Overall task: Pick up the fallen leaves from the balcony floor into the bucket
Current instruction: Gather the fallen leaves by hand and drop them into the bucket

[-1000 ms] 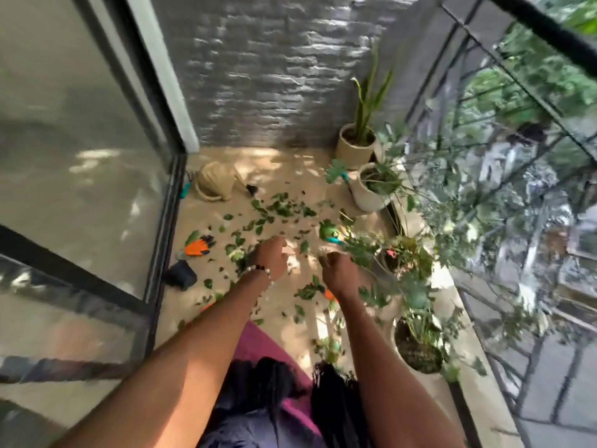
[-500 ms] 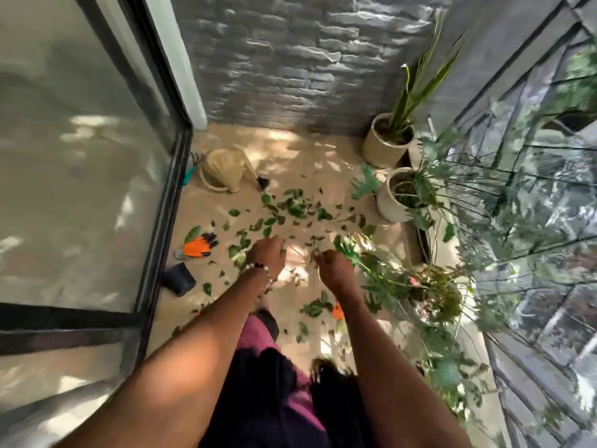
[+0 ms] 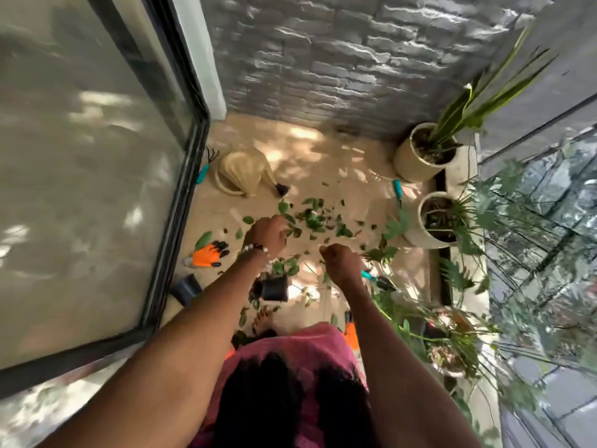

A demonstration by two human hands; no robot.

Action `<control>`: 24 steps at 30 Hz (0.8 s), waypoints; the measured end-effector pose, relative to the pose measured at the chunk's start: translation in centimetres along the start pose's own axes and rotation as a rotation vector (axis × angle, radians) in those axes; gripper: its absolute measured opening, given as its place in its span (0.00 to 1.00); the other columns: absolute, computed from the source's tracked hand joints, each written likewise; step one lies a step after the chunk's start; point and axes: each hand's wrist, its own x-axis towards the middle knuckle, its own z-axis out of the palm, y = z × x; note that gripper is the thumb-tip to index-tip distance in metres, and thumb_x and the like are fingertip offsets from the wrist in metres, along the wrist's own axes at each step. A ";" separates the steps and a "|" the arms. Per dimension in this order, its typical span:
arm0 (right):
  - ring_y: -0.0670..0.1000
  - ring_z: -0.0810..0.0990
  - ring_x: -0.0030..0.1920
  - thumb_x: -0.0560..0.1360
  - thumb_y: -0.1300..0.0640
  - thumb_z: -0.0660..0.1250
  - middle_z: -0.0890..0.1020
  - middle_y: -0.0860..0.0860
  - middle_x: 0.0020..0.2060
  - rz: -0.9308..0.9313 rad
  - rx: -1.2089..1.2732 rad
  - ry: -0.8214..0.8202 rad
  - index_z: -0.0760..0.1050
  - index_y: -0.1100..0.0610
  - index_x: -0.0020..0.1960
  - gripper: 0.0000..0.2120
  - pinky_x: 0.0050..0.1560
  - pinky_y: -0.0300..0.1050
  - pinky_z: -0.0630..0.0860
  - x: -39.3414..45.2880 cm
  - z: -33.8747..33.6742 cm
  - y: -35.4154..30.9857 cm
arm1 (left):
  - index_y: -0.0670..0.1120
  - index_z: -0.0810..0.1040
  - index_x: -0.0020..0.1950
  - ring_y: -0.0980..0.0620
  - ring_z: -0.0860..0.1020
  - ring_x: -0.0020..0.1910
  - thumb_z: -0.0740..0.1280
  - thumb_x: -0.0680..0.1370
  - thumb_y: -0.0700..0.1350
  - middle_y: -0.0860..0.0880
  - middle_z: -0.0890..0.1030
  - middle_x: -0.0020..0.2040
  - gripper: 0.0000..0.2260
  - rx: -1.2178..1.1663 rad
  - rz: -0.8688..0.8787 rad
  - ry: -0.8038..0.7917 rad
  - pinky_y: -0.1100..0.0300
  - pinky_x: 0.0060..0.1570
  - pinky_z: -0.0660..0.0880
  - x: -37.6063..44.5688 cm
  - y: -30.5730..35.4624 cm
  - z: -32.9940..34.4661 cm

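Several green fallen leaves (image 3: 313, 218) lie scattered on the beige balcony floor (image 3: 323, 156), mostly just beyond my hands. My left hand (image 3: 268, 236), with a beaded bracelet at the wrist, is held out above the near edge of the leaves; its fingers bend downward and are hidden, so I cannot tell whether it holds anything. My right hand (image 3: 342, 261) is stretched out beside it, curled into a fist with nothing visible in it. No bucket is plainly recognisable; a small dark container (image 3: 185, 287) sits by the glass door.
A small black pot (image 3: 274, 287) lies on the floor under my forearms. Orange gloves (image 3: 210, 253), a beige watering can (image 3: 244, 174) and teal-handled tools (image 3: 397, 189) lie around. Potted plants (image 3: 423, 156) line the right railing. A glass door (image 3: 97, 173) bounds the left.
The view has tilted further down and shifted, bringing the black pot and my lap into sight. Both hands stay held out in front in much the same pose.
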 end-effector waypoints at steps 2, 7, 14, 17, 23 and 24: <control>0.64 0.78 0.56 0.81 0.49 0.61 0.82 0.63 0.53 0.013 -0.006 -0.009 0.79 0.64 0.54 0.18 0.44 0.46 0.67 2.1 0.2 0.4 | 0.47 0.75 0.68 0.41 0.76 0.62 0.62 0.79 0.43 0.41 0.78 0.63 0.17 -0.015 -0.030 0.002 0.52 0.58 0.73 1.7 -0.2 0.1; 0.64 0.78 0.56 0.80 0.52 0.62 0.82 0.64 0.52 0.059 0.025 -0.030 0.80 0.64 0.52 0.16 0.47 0.48 0.69 9.3 0.5 1.7 | 0.45 0.76 0.66 0.41 0.77 0.60 0.62 0.80 0.42 0.41 0.79 0.62 0.15 -0.039 -0.080 -0.006 0.53 0.57 0.74 7.7 -0.1 0.8; 0.63 0.80 0.50 0.79 0.57 0.63 0.83 0.64 0.47 0.109 0.131 -0.012 0.81 0.65 0.50 0.12 0.46 0.50 0.73 27.3 5.0 6.3 | 0.42 0.76 0.65 0.40 0.77 0.58 0.63 0.80 0.42 0.40 0.81 0.57 0.14 -0.049 -0.107 -0.017 0.53 0.54 0.72 22.7 -0.9 9.2; 0.59 0.80 0.43 0.79 0.57 0.63 0.84 0.60 0.44 0.088 0.189 0.037 0.80 0.65 0.49 0.12 0.41 0.46 0.71 37.0 8.6 9.5 | 0.44 0.77 0.65 0.41 0.78 0.57 0.64 0.80 0.43 0.41 0.82 0.57 0.14 -0.072 -0.114 -0.040 0.52 0.55 0.74 30.9 -3.2 15.7; 0.56 0.78 0.40 0.78 0.56 0.64 0.83 0.60 0.42 0.051 0.142 0.073 0.81 0.64 0.51 0.12 0.38 0.39 0.70 54.6 17.0 17.7 | 0.44 0.79 0.62 0.41 0.80 0.54 0.65 0.78 0.43 0.40 0.83 0.53 0.12 -0.135 -0.144 0.003 0.50 0.54 0.77 44.3 -9.4 28.4; 0.55 0.78 0.41 0.78 0.56 0.64 0.83 0.59 0.43 0.058 0.109 0.057 0.81 0.63 0.52 0.12 0.37 0.36 0.69 56.8 18.1 18.7 | 0.44 0.79 0.61 0.41 0.80 0.53 0.65 0.78 0.42 0.40 0.83 0.52 0.12 -0.158 -0.154 0.008 0.48 0.53 0.77 45.9 -10.3 30.1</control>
